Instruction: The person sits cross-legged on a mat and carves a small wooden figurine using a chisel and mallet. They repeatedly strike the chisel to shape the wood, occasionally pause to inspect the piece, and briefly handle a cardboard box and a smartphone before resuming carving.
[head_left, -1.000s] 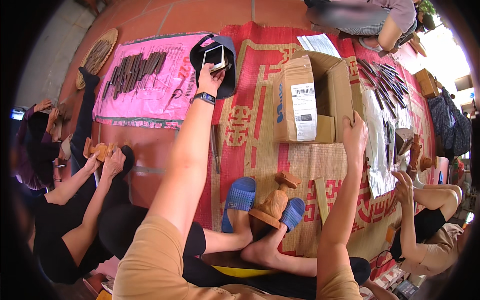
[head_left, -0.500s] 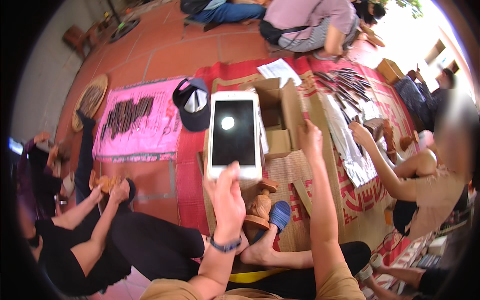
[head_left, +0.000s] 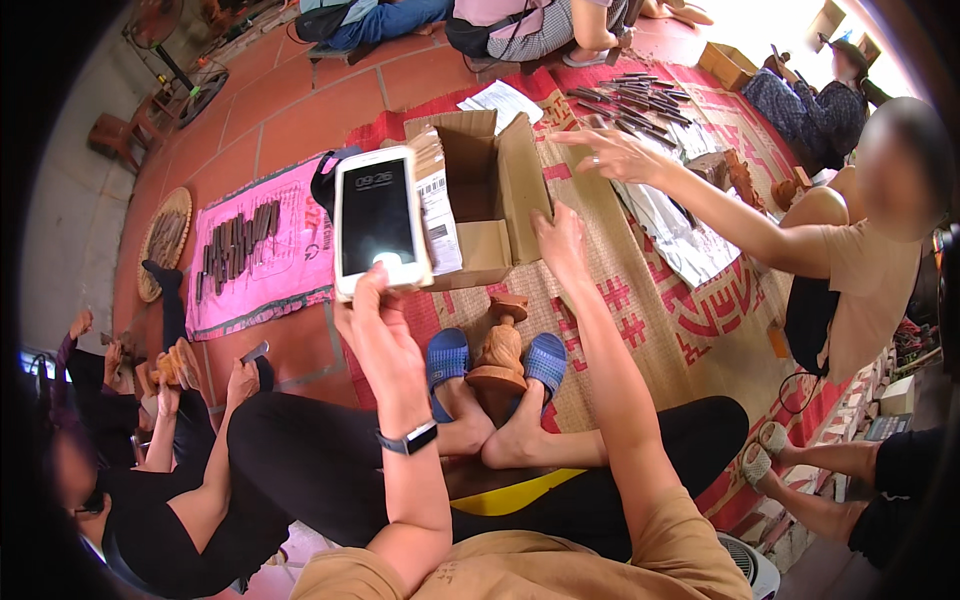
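Note:
My left hand point(head_left: 384, 335) grips a white smartphone point(head_left: 380, 220) by its lower end, thumb over the bottom of the dark screen. The phone partly covers a dark cap point(head_left: 322, 185). At the right side of an open cardboard box point(head_left: 480, 252), my right hand point(head_left: 562, 245) has its fingers closed at the edge of a raised flap point(head_left: 522, 185). Between my feet in blue slippers point(head_left: 547, 362) stands a carved wooden figure point(head_left: 500, 348) with a round base and a flat top.
A co-worker's hand point(head_left: 620, 155) reaches in past the box from the right. Carving tools point(head_left: 640, 105) lie in a heap beyond it, and more lie on a pink cloth point(head_left: 300, 275). At left, another person holds a wooden piece point(head_left: 175, 365) and a blade point(head_left: 256, 351).
The view has shifted, so most things sit further left and higher. The co-worker on the right has stretched an arm toward the box. The phone screen now displays the time.

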